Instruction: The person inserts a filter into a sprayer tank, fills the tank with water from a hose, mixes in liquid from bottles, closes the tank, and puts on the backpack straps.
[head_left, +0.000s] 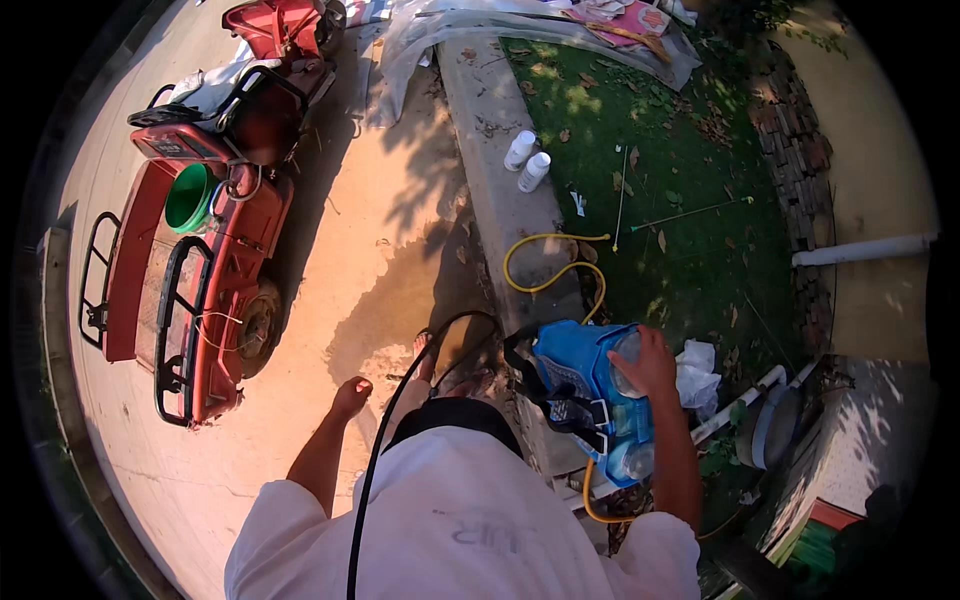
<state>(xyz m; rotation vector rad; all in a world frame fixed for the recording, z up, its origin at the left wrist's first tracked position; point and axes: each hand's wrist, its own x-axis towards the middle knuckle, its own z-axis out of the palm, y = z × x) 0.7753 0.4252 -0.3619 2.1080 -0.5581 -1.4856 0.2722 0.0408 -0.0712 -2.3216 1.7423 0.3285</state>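
My right hand (646, 361) rests on a clear plastic bottle or cap that lies against a blue backpack-style tank (574, 341) with black straps; its exact grip is unclear. More clear plastic containers (632, 459) show at the tank's lower end. My left hand (351, 397) hangs over the concrete, fingers curled, with nothing visible in it. A black hose (405, 375) loops in front of my body. Two white bottles (527, 161) stand on the concrete curb beyond the tank. A yellow hose (536, 289) curls over the curb, and thin spray wands (621, 199) lie on the green ground.
A red cargo tricycle (247, 210) stands at the left with a green bucket (189, 197) in its bed. Clear plastic sheeting (420, 37) lies across the far end. White crumpled plastic (697, 375) and a white pipe (862, 250) are at the right, near stacked bricks (791, 142).
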